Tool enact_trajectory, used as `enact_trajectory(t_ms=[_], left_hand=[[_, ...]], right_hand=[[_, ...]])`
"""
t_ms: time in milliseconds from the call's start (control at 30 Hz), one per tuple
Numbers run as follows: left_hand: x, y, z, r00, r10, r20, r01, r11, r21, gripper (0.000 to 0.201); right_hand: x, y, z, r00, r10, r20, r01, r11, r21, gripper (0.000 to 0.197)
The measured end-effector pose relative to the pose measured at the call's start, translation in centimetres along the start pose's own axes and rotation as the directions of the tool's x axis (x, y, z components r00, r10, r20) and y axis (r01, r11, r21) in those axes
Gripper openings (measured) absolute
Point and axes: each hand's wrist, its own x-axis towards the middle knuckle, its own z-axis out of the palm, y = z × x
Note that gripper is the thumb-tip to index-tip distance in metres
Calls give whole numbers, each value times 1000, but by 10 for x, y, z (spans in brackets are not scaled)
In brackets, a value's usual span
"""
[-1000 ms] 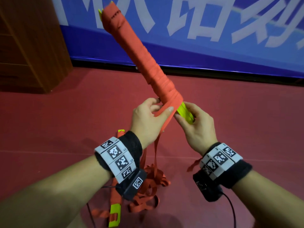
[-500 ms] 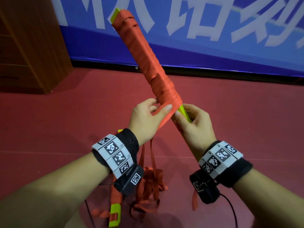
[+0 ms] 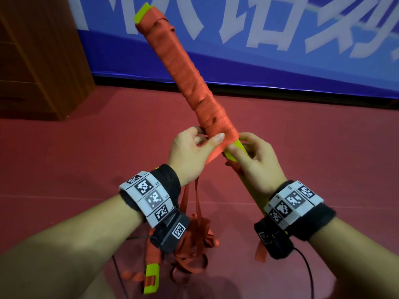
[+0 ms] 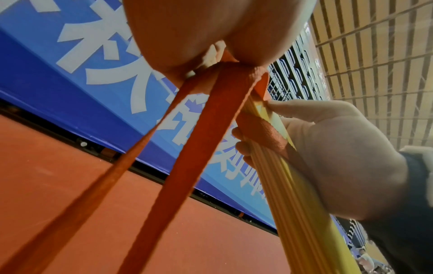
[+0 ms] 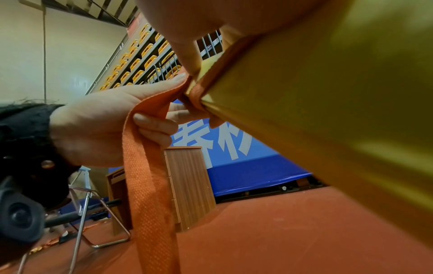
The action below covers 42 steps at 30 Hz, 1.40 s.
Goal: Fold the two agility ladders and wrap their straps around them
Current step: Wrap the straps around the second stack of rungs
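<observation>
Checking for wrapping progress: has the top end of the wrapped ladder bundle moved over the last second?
Yes. The bundle has tipped more upright: its top end slid rightward along the white lettering on the blue banner.

left hand (image 4: 187,33) blurred and cropped, ladder bundle (image 5: 328,92) blurred

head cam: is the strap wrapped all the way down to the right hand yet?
No: bare yellow rungs show between the orange wrap's lower edge and the right hand.

Folded ladder (image 3: 185,80) orange-wrapped, held tilted; second ladder (image 3: 151,275) on floor
</observation>
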Motion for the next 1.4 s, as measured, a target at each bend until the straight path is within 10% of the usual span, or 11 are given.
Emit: enact_trajectory(t_ms=[267, 700, 1400], left_hand=[[2, -4, 5, 993, -41, -114, 44, 999, 19, 36], [5, 9, -2, 996, -81, 35, 84, 994, -73, 49], [13, 1, -1, 994, -20, 108, 12, 997, 72, 40]], right_hand=[[1, -6, -3, 997, -29, 65, 65, 736, -674, 78], [6, -6, -15, 974, -208, -86, 100, 742, -663, 50], [4, -5, -6, 993, -73, -94, 40, 948, -315, 43]])
